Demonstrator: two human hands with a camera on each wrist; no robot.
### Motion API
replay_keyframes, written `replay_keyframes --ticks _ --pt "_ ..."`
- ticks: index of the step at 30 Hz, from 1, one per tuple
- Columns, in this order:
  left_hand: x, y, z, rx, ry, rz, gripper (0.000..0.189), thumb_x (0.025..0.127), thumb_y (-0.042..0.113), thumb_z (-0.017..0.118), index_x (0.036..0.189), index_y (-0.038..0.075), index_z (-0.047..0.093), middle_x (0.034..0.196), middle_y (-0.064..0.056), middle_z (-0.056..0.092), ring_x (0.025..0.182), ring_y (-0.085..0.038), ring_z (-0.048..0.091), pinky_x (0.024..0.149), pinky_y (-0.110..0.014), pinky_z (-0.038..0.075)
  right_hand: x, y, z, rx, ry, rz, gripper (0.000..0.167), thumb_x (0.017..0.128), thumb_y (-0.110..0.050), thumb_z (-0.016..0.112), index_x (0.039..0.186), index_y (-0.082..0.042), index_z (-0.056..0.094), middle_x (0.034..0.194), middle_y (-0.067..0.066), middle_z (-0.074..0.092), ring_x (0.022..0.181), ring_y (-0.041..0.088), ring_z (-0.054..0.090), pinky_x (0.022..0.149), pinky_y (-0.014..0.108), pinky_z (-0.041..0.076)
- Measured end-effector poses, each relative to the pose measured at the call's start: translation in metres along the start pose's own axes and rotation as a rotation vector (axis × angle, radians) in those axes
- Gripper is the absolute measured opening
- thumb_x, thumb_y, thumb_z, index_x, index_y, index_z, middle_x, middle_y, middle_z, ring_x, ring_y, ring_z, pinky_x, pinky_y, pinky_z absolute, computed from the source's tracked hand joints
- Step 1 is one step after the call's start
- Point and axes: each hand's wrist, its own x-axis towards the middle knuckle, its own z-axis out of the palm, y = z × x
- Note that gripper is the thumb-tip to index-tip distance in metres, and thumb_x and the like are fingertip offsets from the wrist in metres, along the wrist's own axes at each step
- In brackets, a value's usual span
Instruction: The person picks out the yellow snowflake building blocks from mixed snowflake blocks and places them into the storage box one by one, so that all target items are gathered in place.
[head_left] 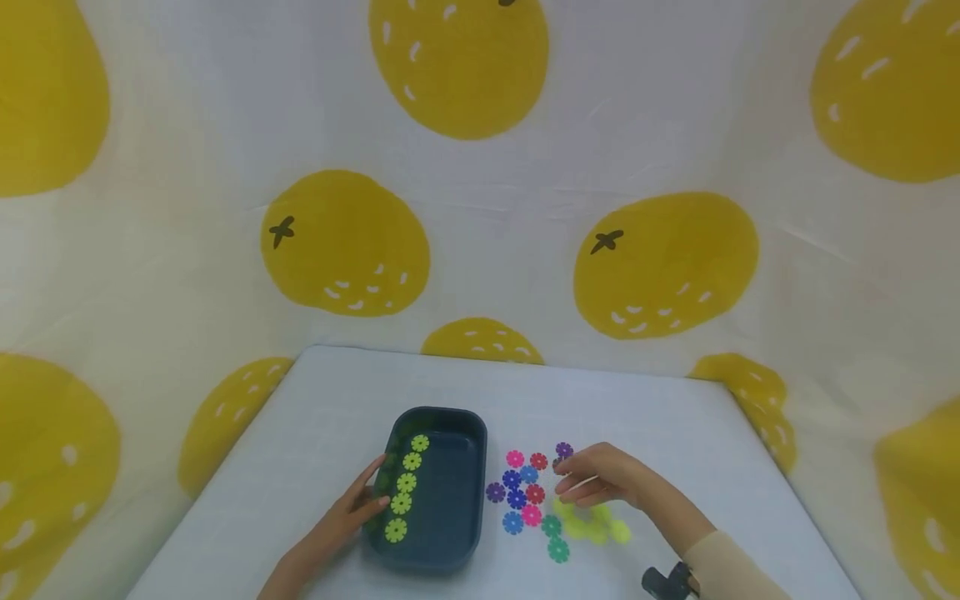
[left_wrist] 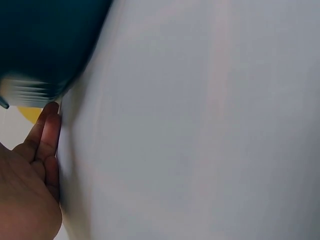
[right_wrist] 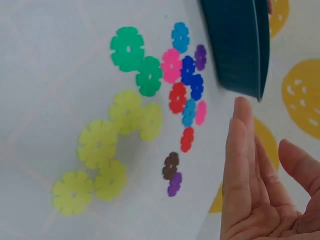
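Observation:
My left hand rests at the left side of a dark teal tray, its thumb and a finger touching the rim. In the left wrist view its fairly straight fingers reach the tray's underside edge; the thumb is hidden. Inside the tray, several yellow-green notched plastic discs form a line along the left side. My right hand hovers over loose yellow discs right of the tray. Its fingers are extended, thumb apart, and nothing shows between them in the right wrist view.
Between tray and right hand lie pink, red, blue and purple discs, among them a red disc, with green discs nearer me. A brown disc touches a purple one. A fruit-patterned cloth hangs behind the white table.

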Motion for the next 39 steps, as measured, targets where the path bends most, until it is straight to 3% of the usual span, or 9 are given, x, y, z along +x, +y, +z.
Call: replay_keyframes --ticks 9,14,22,30,39 --pt "-0.001 0.001 -0.001 0.026 0.002 0.004 0.073 0.098 0.037 0.061 0.159 0.030 0.021 0.156 -0.025 0.033 0.132 -0.044 0.046 0.104 -0.062 0.043 -0.007 0.043 -0.015 -0.022 0.113 0.084 0.033 0.097 -0.021 0.060 0.120 0.001 0.068 0.090 0.008 0.076 0.082 0.025 0.074 0.074 0.032 0.061" --pt "-0.001 0.000 -0.004 0.015 0.004 -0.001 0.073 0.098 0.036 0.061 0.159 0.031 0.021 0.159 -0.022 0.028 0.136 -0.045 0.042 0.106 -0.063 0.040 -0.007 0.057 -0.017 -0.009 0.162 0.081 0.030 0.096 -0.019 0.060 0.118 -0.001 0.069 0.089 0.009 0.075 0.078 0.023 0.073 0.073 0.034 0.061" --pt "-0.001 0.000 -0.004 0.049 -0.012 -0.054 0.075 0.097 0.045 0.060 0.159 0.034 0.019 0.162 -0.022 0.023 0.141 -0.050 0.032 0.107 -0.067 0.037 -0.006 0.079 -0.020 -0.067 0.315 0.065 0.027 0.093 -0.020 0.068 0.111 -0.001 0.072 0.086 0.009 0.068 0.070 0.018 0.066 0.066 0.032 0.060" --pt "0.000 0.002 -0.004 0.046 -0.022 -0.051 0.075 0.097 0.046 0.059 0.159 0.036 0.017 0.161 -0.025 0.024 0.142 -0.053 0.029 0.107 -0.068 0.034 -0.003 0.094 -0.020 -0.197 0.402 -0.031 0.025 0.085 -0.014 0.074 0.107 -0.002 0.073 0.069 0.006 0.062 0.056 0.017 0.056 0.055 0.029 0.052" --pt "0.003 0.000 -0.004 0.046 -0.021 -0.048 0.075 0.097 0.047 0.058 0.159 0.036 0.016 0.161 -0.024 0.023 0.142 -0.053 0.028 0.108 -0.069 0.033 0.002 0.098 -0.018 -0.363 0.386 -0.206 0.033 0.078 -0.003 0.077 0.111 -0.008 0.073 0.070 0.004 0.055 0.053 0.017 0.052 0.048 0.027 0.044"
